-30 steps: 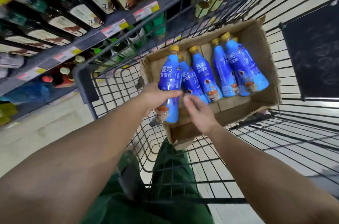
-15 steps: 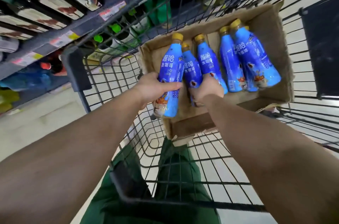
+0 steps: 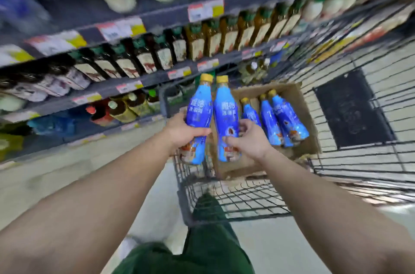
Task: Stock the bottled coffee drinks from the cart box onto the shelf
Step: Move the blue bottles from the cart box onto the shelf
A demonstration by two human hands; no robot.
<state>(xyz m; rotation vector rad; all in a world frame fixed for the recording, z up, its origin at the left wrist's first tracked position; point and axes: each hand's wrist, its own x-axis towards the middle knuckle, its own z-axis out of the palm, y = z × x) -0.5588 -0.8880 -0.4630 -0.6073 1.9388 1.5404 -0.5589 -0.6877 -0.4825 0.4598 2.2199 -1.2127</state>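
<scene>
Store shelves [image 3: 143, 81] ran across the left and top, rows of dark-labelled bottles [image 3: 125, 64] with price tags [image 3: 205, 9] on the rail edges, all motion-blurred. Lower shelf held mixed bottles [image 3: 121, 108], labels unreadable. Left hand [image 3: 184, 131] was wrapped around the lower body of a blue coffee bottle [image 3: 198, 114], yellow cap up, held above the cart's left rim. Just beside it, right hand [image 3: 249, 141] gripped a second blue bottle [image 3: 226, 121] around its lower half, thumb across the front, cap also up. The two held bottles stood nearly parallel, close together, touching or not could not be told. Right of them the cardboard box [image 3: 308, 130] sat in the wire cart [image 3: 247, 197], with three more blue bottles [image 3: 285, 121] lying inside, caps pointing away toward the shelf, the two at right pressed side by side. A dark panel [image 3: 352, 109] lay on the cart floor further right. Green trousers [image 3: 206, 246] showed at the bottom between both forearms.
</scene>
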